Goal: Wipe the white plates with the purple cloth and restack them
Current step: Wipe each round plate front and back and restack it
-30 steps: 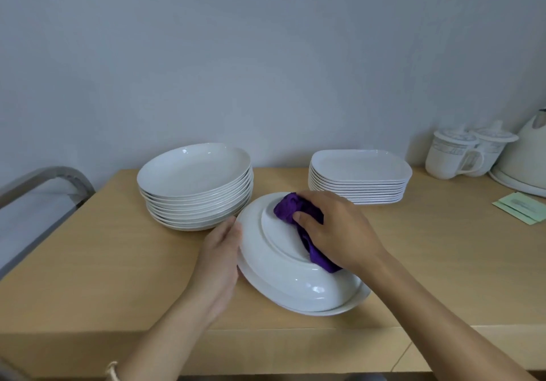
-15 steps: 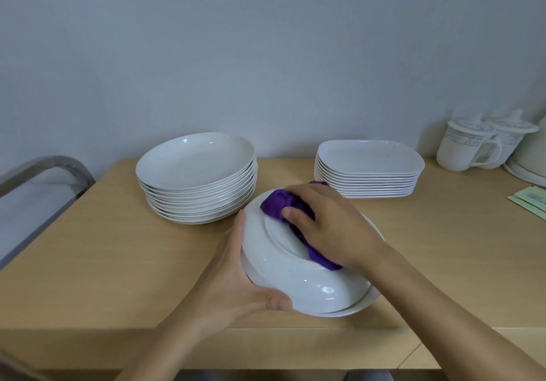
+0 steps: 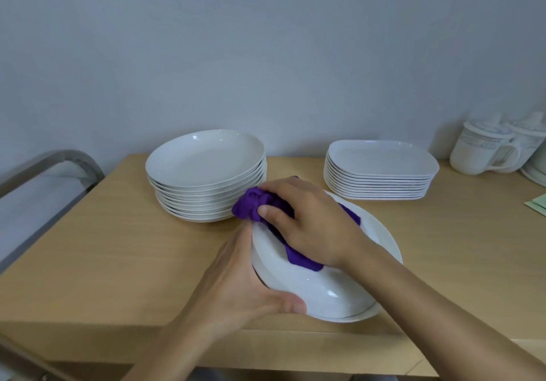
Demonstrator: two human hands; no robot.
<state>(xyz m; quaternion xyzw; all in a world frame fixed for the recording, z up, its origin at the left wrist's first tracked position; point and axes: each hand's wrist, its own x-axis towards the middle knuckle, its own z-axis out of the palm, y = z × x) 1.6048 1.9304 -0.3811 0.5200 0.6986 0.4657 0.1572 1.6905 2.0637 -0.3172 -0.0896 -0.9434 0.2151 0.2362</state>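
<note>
Wooden table (image 3: 118, 247) against grey wall. Upturned white plate (image 3: 310, 289) just in front of round plate stack (image 3: 206, 174). Left hand (image 3: 236, 289) curled around plate's near-left rim; right hand (image 3: 313, 227) closed on purple cloth (image 3: 251, 206), pressing plate's underside. Square plate stack (image 3: 381, 168) behind-right of plate.

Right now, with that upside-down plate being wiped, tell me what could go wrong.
1. The upturned plate rests on another plate near the table's front edge; a hard rub from the right hand with the cloth might slide both off.
2. The left hand grips only its rim, so it could slip.
3. The round stack stands close behind; a wide stroke could knock it.
</note>
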